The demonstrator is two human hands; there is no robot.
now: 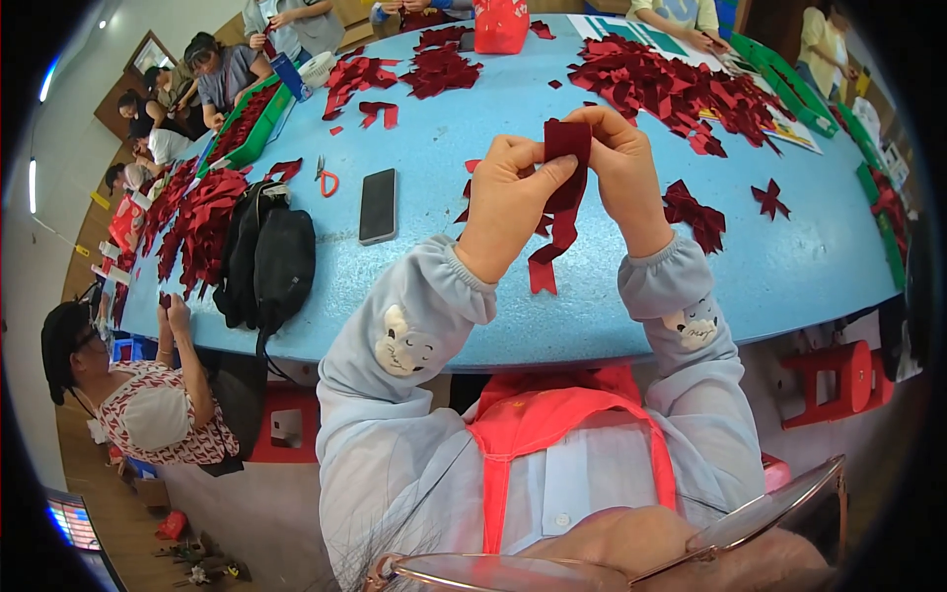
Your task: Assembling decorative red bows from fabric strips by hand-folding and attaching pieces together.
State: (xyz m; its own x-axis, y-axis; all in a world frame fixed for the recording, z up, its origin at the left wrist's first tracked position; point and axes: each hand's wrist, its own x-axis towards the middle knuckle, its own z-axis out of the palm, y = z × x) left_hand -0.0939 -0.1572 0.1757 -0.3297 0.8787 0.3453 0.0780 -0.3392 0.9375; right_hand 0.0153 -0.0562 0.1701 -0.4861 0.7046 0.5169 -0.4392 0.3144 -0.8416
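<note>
Both my hands are raised over the blue table, holding one dark red velvet ribbon [566, 192] between them. My left hand [515, 192] pinches it with the thumb laid across its front. At the ribbon's upper right edge, my right hand [623, 163] has its fingers closed on it; some fingertips are hidden behind the cloth. The ribbon is folded over at the top, and its tail hangs down to a notched end. Partly hidden behind my hands lie more red ribbon pieces [473, 166]. Right of my right wrist rest a cluster of red bows [693, 215] and a single bow [769, 199].
The blue table [434, 296] carries a phone [378, 206], red-handled scissors [327, 181], a black bag [264, 255] and ribbon heaps [202, 219]. A large ribbon pile [671, 91] lies far right, near a green tray [789, 87]. A co-worker [158, 395] sits at left; others work across the table.
</note>
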